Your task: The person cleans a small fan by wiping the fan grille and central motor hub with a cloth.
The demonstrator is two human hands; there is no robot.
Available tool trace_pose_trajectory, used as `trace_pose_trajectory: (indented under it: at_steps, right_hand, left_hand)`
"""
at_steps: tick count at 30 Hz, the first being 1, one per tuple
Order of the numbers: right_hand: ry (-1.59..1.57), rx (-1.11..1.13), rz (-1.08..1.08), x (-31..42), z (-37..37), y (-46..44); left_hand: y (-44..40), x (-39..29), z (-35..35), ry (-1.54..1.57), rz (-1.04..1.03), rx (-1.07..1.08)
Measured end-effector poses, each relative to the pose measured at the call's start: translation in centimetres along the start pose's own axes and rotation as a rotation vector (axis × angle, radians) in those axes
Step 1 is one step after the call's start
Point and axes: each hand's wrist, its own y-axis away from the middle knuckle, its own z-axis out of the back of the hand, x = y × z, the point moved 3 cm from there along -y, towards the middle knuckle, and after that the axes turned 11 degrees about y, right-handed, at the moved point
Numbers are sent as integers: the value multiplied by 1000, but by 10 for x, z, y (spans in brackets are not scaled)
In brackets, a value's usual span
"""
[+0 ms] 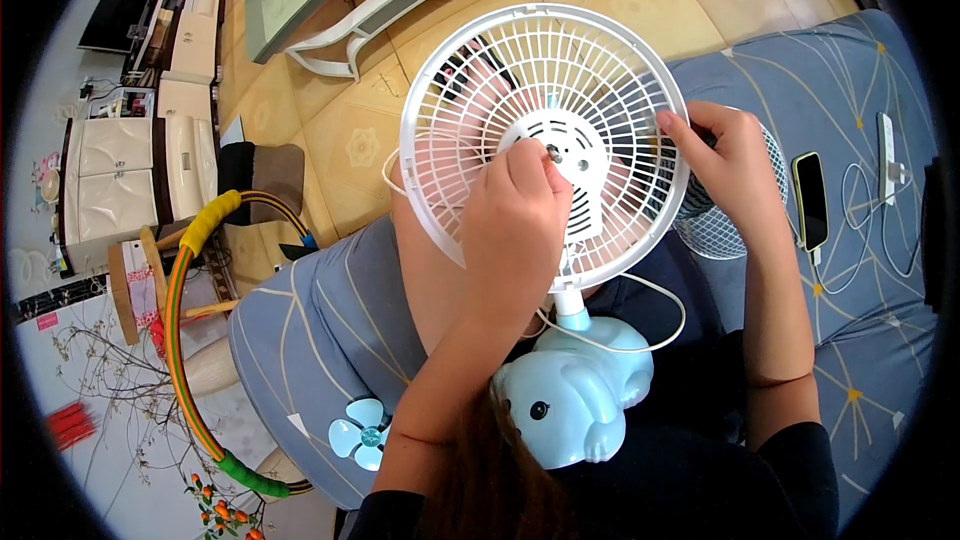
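A small desk fan rests in the lap, its white round rear grille (pixel 455 43) facing up and its light blue animal-shaped base (pixel 560 390) below. The front of the grille is uncovered, with no blades mounted. My left hand (pixel 515 215) is closed in a pinch beside the metal motor shaft (pixel 554 152) at the hub; what its fingertips hold is hidden. On the right, my right hand (pixel 735 155) grips the grille's rim, thumb in front and fingers behind. A light blue fan blade (pixel 370 435) lies on the cushion, left of my left forearm.
A white mesh guard (pixel 725 235), partly hidden, lies behind my right arm. A phone (pixel 810 200) on a charging cable and a white power strip (pixel 886 155) lie on the patterned sofa (pixel 850 340). A striped hoop (pixel 175 330) stands at left; a white-framed table (pixel 420 0) stands ahead.
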Motion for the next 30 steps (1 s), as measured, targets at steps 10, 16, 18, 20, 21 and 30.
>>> trace_pose_trajectory:
  at_steps: [10,16,18,20,21,30]
  right_hand:
    - [-36,-11,20,-1,-3,-1]
    - [-34,-8,16,-4,-4,-2]
    - [-30,-9,16,-5,-5,-2]
    - [-31,-17,19,-5,-5,-2]
    - [-27,-13,19,-5,-5,-2]
    - [-45,-10,21,-2,-4,-2]
  left_hand:
    - [2,6,2,18,3,-20]
    - [1,7,0,8,5,-21]
    - [1,7,1,8,5,-21]
    - [1,6,1,8,6,-19]
    - [1,6,1,8,8,-16]
    - [0,6,1,13,23,-6]
